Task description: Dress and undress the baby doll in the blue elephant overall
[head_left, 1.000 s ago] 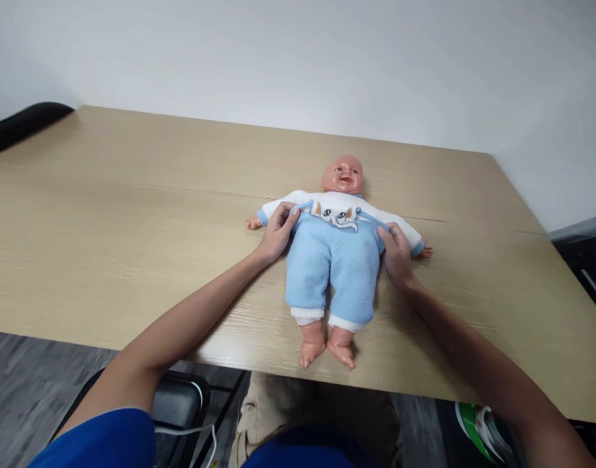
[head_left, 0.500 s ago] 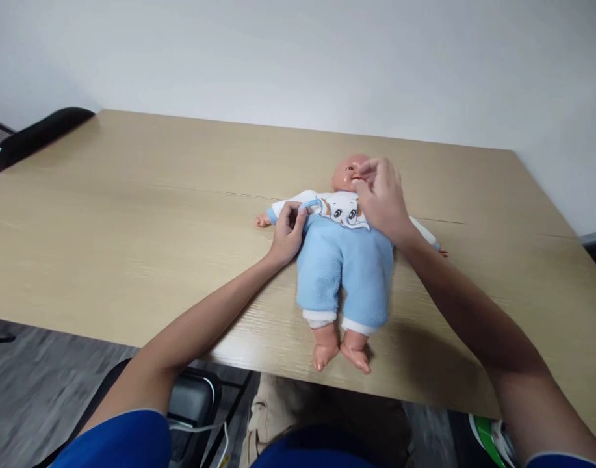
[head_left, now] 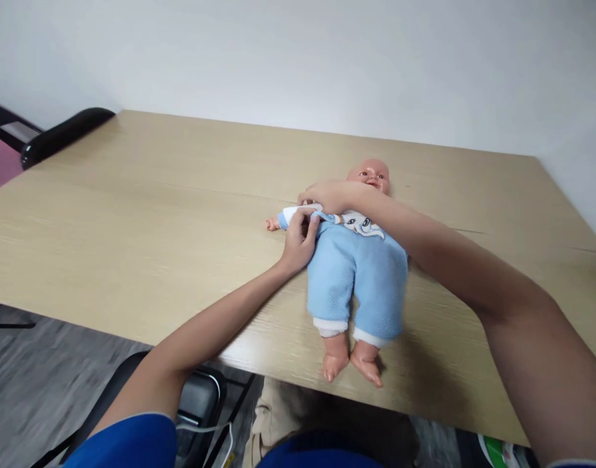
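A baby doll (head_left: 368,172) lies on its back on the table, feet towards me. It wears a white top with an elephant print (head_left: 363,223) and fluffy light blue trousers (head_left: 356,273) with white cuffs. My left hand (head_left: 300,240) is closed at the doll's side, its thumb and fingers pinching the blue edge of the clothes near the waist. Across the doll's chest reaches my right hand (head_left: 322,194), its curled fingers on the white top by the shoulder, just above my left hand. My right forearm hides the doll's neck and far arm.
The wooden table (head_left: 132,214) stands against a pale wall (head_left: 298,65). A black chair back (head_left: 71,133) shows at its left end. Below the near edge are a black chair (head_left: 203,396) with a white cable and a green-and-white object (head_left: 495,450).
My right hand has moved left and down, from the doll's face to its shoulder beside my left hand. My left hand keeps its pinch. The view has shifted slightly.
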A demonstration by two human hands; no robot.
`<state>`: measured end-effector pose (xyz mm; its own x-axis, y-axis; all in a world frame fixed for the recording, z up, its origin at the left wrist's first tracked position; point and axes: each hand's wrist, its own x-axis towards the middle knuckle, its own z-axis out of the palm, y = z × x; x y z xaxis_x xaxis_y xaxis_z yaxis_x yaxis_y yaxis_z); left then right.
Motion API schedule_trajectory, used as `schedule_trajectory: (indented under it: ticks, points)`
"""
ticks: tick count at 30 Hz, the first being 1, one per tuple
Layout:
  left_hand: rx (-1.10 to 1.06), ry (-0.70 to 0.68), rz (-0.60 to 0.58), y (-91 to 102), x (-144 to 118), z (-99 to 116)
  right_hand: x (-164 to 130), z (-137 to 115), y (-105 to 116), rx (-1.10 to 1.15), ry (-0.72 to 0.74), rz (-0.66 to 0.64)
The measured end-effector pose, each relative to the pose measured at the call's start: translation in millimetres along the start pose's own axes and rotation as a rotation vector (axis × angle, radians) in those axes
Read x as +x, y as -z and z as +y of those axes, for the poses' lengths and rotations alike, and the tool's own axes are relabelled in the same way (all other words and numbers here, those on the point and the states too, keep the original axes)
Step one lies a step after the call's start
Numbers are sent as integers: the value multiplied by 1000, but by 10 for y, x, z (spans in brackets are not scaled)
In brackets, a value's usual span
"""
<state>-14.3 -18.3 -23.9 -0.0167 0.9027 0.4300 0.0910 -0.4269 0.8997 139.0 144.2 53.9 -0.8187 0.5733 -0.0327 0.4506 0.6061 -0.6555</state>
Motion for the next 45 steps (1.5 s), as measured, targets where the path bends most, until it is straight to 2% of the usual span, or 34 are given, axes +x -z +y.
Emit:
schedule_trajectory:
  ticks: [5, 8, 10, 15, 20, 22, 24, 26, 31, 35, 38, 42, 45]
  points:
    - [23, -15, 12, 3, 12, -57, -168, -203, -7, -150, -70, 44]
    - [61, -61, 13, 17, 11, -120, -323, -277, 13, -302, -10, 67]
    - [105, -125, 27, 25, 6, -152, -423, -263, 19, -349, 18, 138]
    - [208, -327, 21, 35, -28, -193, -640, -70, 51, -206, 53, 337]
    - [382, -491, 102, 56, -101, -244, -746, 24, 72, -9, 34, 342]
    - [346, -556, 94, 63, -112, -264, -740, 9, 55, 24, 24, 337]
    - [262, -566, 70, 61, -105, -280, -722, -16, 26, 45, 27, 329]
    - [161, -495, 81, 46, -81, -290, -712, -49, -12, 82, 29, 330]
    - [-40, -155, 181, -12, 12, -294, -805, -217, -106, 194, -71, 409]
    - [-194, -12, 171, -38, 85, -286, -963, -432, -171, -1, -192, 527]
    - [-298, 95, 163, -42, 133, -282, -1069, -524, -231, -104, -251, 527]
    - [-448, 343, 210, -71, 228, -260, -1135, -468, -333, -114, -229, 485]
    - [-591, 501, 234, -114, 318, -225, -1134, -363, -414, 46, -204, 516]
